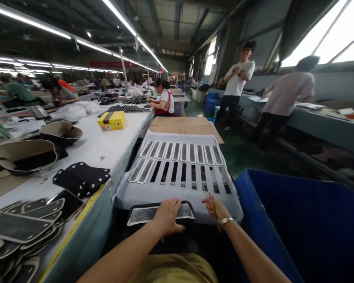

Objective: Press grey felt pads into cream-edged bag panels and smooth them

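My left hand [167,216] is wrapped over a black piece with a white-edged grey strip [141,214], just in front of the white-covered board. To the right, my right hand [216,208] grips a thin brownish tool [214,212], its exact kind unclear, above the board's near edge. The white-covered board [177,197] has a back row of white-framed grey strips [177,151] and two more [146,171] at the front left. Dark slots [174,173] show in the rest of its front row.
On the left table [91,149] are black panels [90,177], stacked pieces [17,226], curved tan-lined shapes [26,153] and a yellow box [112,120]. A blue bin [253,188] stands right. Cardboard [179,125] lies behind the board. Several people work or stand farther back.
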{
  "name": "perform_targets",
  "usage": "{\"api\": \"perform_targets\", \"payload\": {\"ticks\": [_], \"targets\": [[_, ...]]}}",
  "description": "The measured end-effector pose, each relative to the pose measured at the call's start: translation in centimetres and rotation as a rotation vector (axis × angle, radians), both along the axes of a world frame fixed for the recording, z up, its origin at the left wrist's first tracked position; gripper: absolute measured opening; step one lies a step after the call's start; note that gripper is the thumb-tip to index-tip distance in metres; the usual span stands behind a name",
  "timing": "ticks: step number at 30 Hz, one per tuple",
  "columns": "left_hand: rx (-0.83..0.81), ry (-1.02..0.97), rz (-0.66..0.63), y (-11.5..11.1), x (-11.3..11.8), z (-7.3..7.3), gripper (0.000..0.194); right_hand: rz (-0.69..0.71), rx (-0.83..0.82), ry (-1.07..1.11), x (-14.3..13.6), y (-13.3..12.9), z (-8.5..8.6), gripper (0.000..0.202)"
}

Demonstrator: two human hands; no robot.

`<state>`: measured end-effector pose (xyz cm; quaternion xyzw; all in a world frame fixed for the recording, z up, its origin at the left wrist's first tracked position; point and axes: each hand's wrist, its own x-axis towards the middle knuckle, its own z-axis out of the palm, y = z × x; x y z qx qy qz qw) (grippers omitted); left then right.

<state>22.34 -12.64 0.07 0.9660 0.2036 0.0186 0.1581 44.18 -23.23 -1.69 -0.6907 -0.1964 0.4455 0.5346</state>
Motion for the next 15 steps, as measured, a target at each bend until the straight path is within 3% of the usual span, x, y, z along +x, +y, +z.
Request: {"api": "perform_targets", "payload": {"ticks": [3, 4, 7, 10, 15], "targets": [[0.022, 0.0, 0.012, -0.6, 0.3, -0.3, 0.089, -0.01, 0.199, 0.133, 0.7, 1.1, 1.7, 0.068], [0.038, 0.001, 0.021, -0.8, 0.4, -0.3, 0.088, -0.005, 0.344, 0.217, 0.9, 1.9, 2.6, 0.069], [0.08, 0.006, 0.035, -1.1, 0.6, -0.4, 0.084, 0.095, 0.582, 0.433, 0.9, 5.2, 4.9, 0.069], [0.093, 0.016, 0.022, -1.0, 0.7, -0.6, 0.082, 0.332, 0.562, 0.606, 0.4, 9.0, 5.3, 0.074], [0.087, 0.036, 0.029, -0.6, 1.0, -1.0, 0.082, 0.723, 0.472, 0.81, -0.4, 12.6, 3.3, 0.076]]}}
